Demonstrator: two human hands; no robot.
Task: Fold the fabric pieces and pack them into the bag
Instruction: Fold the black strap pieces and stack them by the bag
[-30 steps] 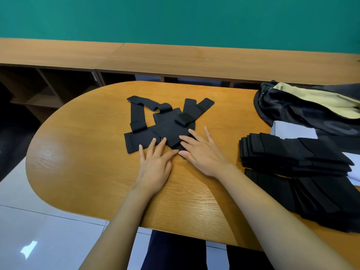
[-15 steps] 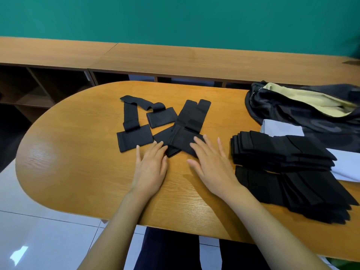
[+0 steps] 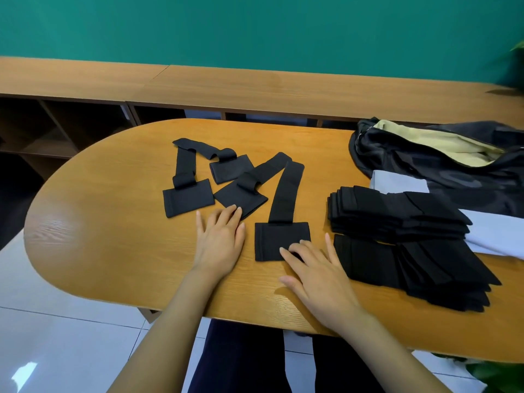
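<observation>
Several black fabric pieces, each a square pad with a long strap, lie spread on the wooden table. My right hand lies flat with its fingertips on the pad of the nearest piece, whose strap runs away from me. My left hand rests flat on the table, fingertips touching the corner of the middle piece. Two more pieces lie further left and behind. Two stacks of folded black pieces sit at the right. The dark bag with yellow lining lies open at the back right.
White cloth or paper lies under the stacks beside the bag. A long wooden shelf unit runs behind the table under a green wall. Green plant leaves show at the lower right corner. White floor tiles lie below the table's left end.
My right hand has dragged one piece out of the pile toward me and to the right, its strap now straightened. My left hand stayed near the pile's front edge.
</observation>
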